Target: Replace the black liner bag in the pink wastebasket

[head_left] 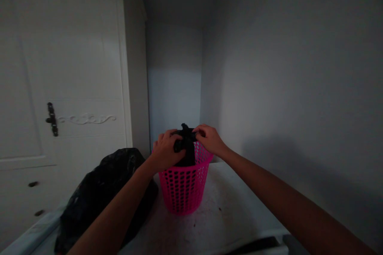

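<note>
A pink perforated plastic basket stands upright on a white surface. Inside it, and rising above its rim, is a black plastic bag with its top bunched up. My left hand is closed around the left part of the bunched plastic, above the basket's rim. From the right, my right hand pinches the other side of the same bag between thumb and fingers. How much of the bag lies in the basket is partly hidden by my left hand and the basket wall.
A large, full-looking black plastic bag lies left of the basket, partly behind my left forearm. The white tabletop has small dark specks. A white wardrobe with a dark handle stands at the left. A grey wall bounds the right side.
</note>
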The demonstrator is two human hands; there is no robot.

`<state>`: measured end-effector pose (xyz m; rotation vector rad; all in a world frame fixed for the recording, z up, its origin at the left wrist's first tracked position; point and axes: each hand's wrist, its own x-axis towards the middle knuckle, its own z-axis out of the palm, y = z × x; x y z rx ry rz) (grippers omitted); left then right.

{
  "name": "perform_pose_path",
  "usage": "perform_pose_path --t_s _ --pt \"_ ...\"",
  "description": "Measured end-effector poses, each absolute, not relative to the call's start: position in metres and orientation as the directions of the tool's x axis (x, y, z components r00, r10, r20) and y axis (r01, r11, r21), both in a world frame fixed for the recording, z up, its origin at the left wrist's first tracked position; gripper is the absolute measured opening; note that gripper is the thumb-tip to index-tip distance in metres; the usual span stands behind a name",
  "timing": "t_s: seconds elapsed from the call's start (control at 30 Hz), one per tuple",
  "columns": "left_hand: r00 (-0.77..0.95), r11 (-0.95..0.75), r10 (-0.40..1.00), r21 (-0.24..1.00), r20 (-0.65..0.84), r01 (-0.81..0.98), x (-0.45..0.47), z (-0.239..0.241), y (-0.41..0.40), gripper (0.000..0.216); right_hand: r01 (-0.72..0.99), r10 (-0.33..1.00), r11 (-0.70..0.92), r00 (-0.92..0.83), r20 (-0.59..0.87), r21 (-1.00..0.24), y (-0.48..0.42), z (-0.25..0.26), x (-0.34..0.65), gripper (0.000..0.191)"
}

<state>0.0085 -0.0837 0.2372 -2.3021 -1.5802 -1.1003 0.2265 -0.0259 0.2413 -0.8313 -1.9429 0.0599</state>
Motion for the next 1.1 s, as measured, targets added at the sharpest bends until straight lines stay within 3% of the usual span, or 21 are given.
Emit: perform_pose_path --t_s 0.1,0.23,0.33,0.47,0.67,0.73,0.87,1.0,1.1 --pt "0.18 -0.363 0.716 0.14 0.675 0.921 0.025 0.241 -0.093 0.054 0.507 0.537 0.798 -0.349 0.768 -0.327 -0.036 0.25 0.218 0.025" --pt "0.248 -0.34 0.771 0.05 0.586 0.939 0.019 0.249 -0.09 0.023 0.575 0.521 0.782 -0.388 0.76 -0.243 -0.039 0.252 0.225 0.021" --pt "0.237 -0.341 0.766 0.067 0.597 0.938 0.009 0.251 -0.085 0.022 0.662 0.555 0.72 -0.371 0.744 -0.206 -0.035 0.248 0.232 0.017" --pt "0.217 -0.35 0.755 0.099 0.619 0.932 0.006 0.244 -0.08 0.029 0.681 0.599 0.683 -0.313 0.737 -0.265 -0.037 0.241 0.225 0.016" --pt "0.182 -0.545 0.708 0.364 0.683 0.755 0.014 0.232 -0.079 0.026 0.676 0.649 0.669 -0.327 0.687 -0.31 -0.044 0.242 0.208 0.008" --pt "0.229 -0.571 0.687 0.317 0.689 0.757 0.014 0.232 -0.081 0.035 0.638 0.666 0.676 -0.315 0.677 -0.368 -0.043 0.246 0.207 0.012" --pt "0.307 -0.497 0.716 0.15 0.627 0.855 0.008 0.237 -0.083 0.022 0.58 0.636 0.724 -0.354 0.686 -0.372 -0.035 0.249 0.215 0.012" --pt "0.28 -0.392 0.776 0.084 0.566 0.916 0.0 0.24 -0.083 0.03 0.649 0.673 0.673 -0.338 0.658 -0.355 -0.027 0.244 0.226 0.009" --pt "0.297 -0.429 0.772 0.115 0.561 0.896 -0.001 0.237 -0.079 0.038 0.681 0.675 0.647 -0.303 0.672 -0.343 -0.028 0.241 0.229 0.008"
